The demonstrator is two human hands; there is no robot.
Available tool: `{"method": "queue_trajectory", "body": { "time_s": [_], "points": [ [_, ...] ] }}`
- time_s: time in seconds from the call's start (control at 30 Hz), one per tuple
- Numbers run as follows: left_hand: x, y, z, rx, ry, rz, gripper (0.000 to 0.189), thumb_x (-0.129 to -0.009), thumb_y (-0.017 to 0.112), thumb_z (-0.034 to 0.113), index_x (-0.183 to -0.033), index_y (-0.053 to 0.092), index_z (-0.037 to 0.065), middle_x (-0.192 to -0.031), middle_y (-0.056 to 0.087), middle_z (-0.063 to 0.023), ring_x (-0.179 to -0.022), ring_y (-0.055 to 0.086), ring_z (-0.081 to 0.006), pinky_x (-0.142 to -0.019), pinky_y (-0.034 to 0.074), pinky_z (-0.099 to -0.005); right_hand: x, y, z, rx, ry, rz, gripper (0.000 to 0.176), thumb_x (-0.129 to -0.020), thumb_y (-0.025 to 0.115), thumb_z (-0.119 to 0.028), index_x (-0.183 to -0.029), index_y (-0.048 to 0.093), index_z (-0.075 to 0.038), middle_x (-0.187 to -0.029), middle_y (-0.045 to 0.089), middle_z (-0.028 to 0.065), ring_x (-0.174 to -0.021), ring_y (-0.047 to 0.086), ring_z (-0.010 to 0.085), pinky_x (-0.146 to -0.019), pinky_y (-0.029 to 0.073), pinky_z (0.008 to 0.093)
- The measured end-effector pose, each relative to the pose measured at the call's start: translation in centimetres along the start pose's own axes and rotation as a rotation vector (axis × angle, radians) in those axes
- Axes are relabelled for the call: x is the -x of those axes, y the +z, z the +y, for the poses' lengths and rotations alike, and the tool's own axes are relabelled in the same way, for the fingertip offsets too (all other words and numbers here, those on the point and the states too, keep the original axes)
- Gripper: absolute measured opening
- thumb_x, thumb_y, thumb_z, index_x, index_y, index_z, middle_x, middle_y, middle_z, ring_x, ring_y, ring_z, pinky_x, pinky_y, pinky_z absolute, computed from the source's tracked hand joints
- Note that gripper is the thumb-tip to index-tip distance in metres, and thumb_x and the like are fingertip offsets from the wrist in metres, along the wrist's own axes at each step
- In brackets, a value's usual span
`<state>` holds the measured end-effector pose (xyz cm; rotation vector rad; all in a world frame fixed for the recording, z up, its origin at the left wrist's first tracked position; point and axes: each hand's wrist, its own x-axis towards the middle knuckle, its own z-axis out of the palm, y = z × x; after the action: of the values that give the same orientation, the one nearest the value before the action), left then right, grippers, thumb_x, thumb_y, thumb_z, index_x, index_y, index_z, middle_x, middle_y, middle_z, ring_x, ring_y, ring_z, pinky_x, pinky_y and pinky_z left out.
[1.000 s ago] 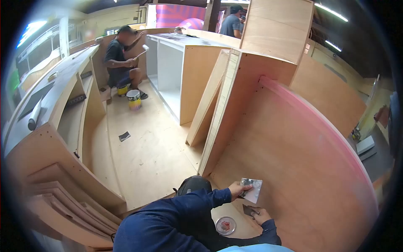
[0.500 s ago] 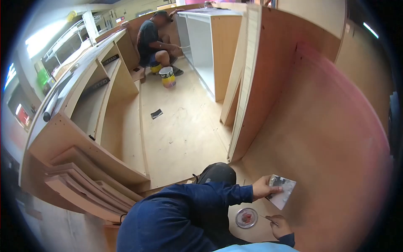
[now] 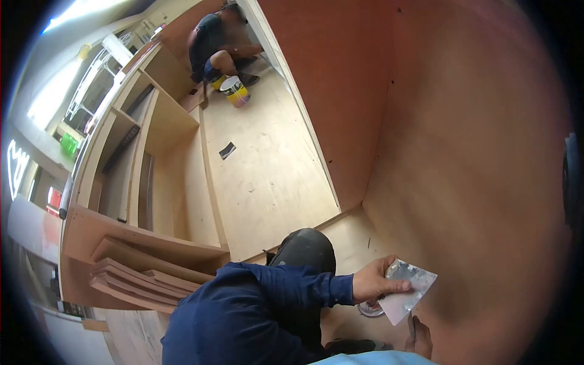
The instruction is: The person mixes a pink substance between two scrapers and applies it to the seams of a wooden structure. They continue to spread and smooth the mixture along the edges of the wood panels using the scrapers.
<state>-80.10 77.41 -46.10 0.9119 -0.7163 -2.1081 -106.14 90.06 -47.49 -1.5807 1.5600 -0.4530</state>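
My left hand (image 3: pixel 377 281), at the end of a dark blue sleeve, pinches a flat pale plate (image 3: pixel 409 289) smeared with grey and pinkish paste, thumb on its top face. Just below the plate's lower corner, my right hand (image 3: pixel 421 340) grips a thin dark tool (image 3: pixel 414 327), perhaps a putty knife, its tip close to the plate. A round tin (image 3: pixel 370 308) with reddish contents stands on the floor, partly hidden behind the plate and my left hand.
A brown panel wall (image 3: pixel 474 182) rises at the right. Open wooden shelving (image 3: pixel 176 158) with stacked boards (image 3: pixel 137 277) stands left. A co-worker (image 3: pixel 213 45) crouches at the back beside a yellow bucket (image 3: pixel 235 92). A dark piece (image 3: pixel 227 150) lies on the floor.
The view has turned and tilted. The plate and the tool have come closer together, and the tin, fully visible before, is now partly covered.
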Motion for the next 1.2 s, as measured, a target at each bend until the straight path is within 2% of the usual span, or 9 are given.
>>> {"method": "queue_trajectory", "body": {
  "time_s": [0.03,0.13,0.17,0.23,0.4,0.5,0.77,0.93,1.2],
  "points": [
    [0.1,-0.1,-0.2,-0.005,-0.012,-0.011,0.050,-0.077,0.082,0.027,-0.108,0.051,0.002,-0.092,0.066,-0.0031,-0.080,0.062,-0.0087,-0.070,0.051,-0.0230,0.0,-0.4,-1.8,0.318,-0.298,0.045,0.050,-0.090,0.060,-0.017,-0.138,0.049,-0.013,-0.124,0.056,0.0146,-0.108,0.056,0.0232,-0.091,0.043,0.0269],
    [0.4,-0.4,0.5,-0.035,0.073,-0.092,0.053,-0.074,0.084,0.023,-0.110,0.052,0.001,-0.094,0.067,-0.0043,-0.081,0.064,-0.0108,-0.072,0.052,-0.0249,0.8,-1.0,-4.6,0.346,-0.162,-0.065,0.062,-0.088,0.065,-0.041,-0.142,0.043,-0.019,-0.146,0.040,0.0171,-0.133,0.039,0.0308,-0.105,0.036,0.0287],
    [1.0,-0.3,0.7,-0.025,0.078,-0.109,0.053,-0.074,0.084,0.023,-0.110,0.052,0.001,-0.094,0.067,-0.0043,-0.081,0.064,-0.0108,-0.072,0.052,-0.0249,1.5,-0.5,-4.7,0.363,-0.155,-0.057,0.062,-0.088,0.065,-0.041,-0.142,0.043,-0.019,-0.146,0.040,0.0171,-0.133,0.039,0.0308,-0.105,0.036,0.0287],
    [1.8,-0.1,0.7,-0.140,0.222,-0.121,0.050,-0.072,0.085,0.019,-0.107,0.054,0.001,-0.094,0.068,-0.0060,-0.082,0.066,-0.0119,-0.074,0.053,-0.0257,2.1,1.1,-3.7,-0.287,-0.146,0.269,0.040,-0.096,0.049,-0.018,-0.129,0.052,0.003,-0.113,0.060,0.0185,-0.088,0.063,0.0244,-0.080,0.050,0.0366],
    [1.4,0.2,-1.9,0.132,0.145,-0.141,0.040,-0.083,0.075,0.018,-0.114,0.056,0.002,-0.102,0.067,-0.0060,-0.088,0.066,-0.0150,-0.080,0.054,-0.0300,1.1,3.6,-6.0,-0.466,-0.248,0.440,0.051,-0.098,0.047,-0.025,-0.136,0.039,0.008,-0.120,0.055,0.0191,-0.093,0.059,0.0237,-0.082,0.048,0.0359],
    [0.5,0.2,-3.0,0.342,0.050,-0.097,0.030,-0.089,0.069,0.017,-0.113,0.057,0.005,-0.103,0.067,-0.0050,-0.090,0.066,-0.0150,-0.079,0.055,-0.0311,-1.4,7.4,-5.4,-0.481,-0.312,0.933,0.050,-0.097,0.052,-0.025,-0.133,0.043,0.009,-0.121,0.055,0.0193,-0.099,0.059,0.0252,-0.087,0.047,0.0362],
    [0.6,-1.2,-5.4,-0.216,0.376,0.251,0.049,-0.077,0.080,0.012,-0.113,0.051,-0.005,-0.105,0.065,-0.0149,-0.094,0.066,-0.0217,-0.081,0.056,-0.0362,-3.0,10.7,-10.1,-0.218,-0.239,0.828,0.040,-0.093,0.050,-0.006,-0.132,0.050,0.002,-0.121,0.058,0.0204,-0.107,0.060,0.0275,-0.090,0.047,0.0372],
    [2.6,-1.2,-4.2,-0.318,0.421,0.250,0.051,-0.072,0.085,0.015,-0.106,0.052,-0.004,-0.096,0.066,-0.0118,-0.084,0.066,-0.0186,-0.075,0.057,-0.0331,-2.3,11.4,-10.7,-0.544,-0.006,0.757,0.041,-0.089,0.050,0.000,-0.130,0.053,0.001,-0.123,0.058,0.0214,-0.109,0.060,0.0305,-0.093,0.046,0.0363],
    [3.1,-3.6,-4.0,-0.508,0.484,0.140,0.047,-0.069,0.087,0.021,-0.098,0.057,0.002,-0.091,0.067,-0.0069,-0.080,0.064,-0.0140,-0.073,0.055,-0.0312,-2.9,13.6,-5.3,-0.021,-0.112,0.727,0.034,-0.085,0.060,-0.007,-0.116,0.061,0.004,-0.106,0.066,0.0209,-0.091,0.066,0.0270,-0.081,0.050,0.0395]
  ]
}}
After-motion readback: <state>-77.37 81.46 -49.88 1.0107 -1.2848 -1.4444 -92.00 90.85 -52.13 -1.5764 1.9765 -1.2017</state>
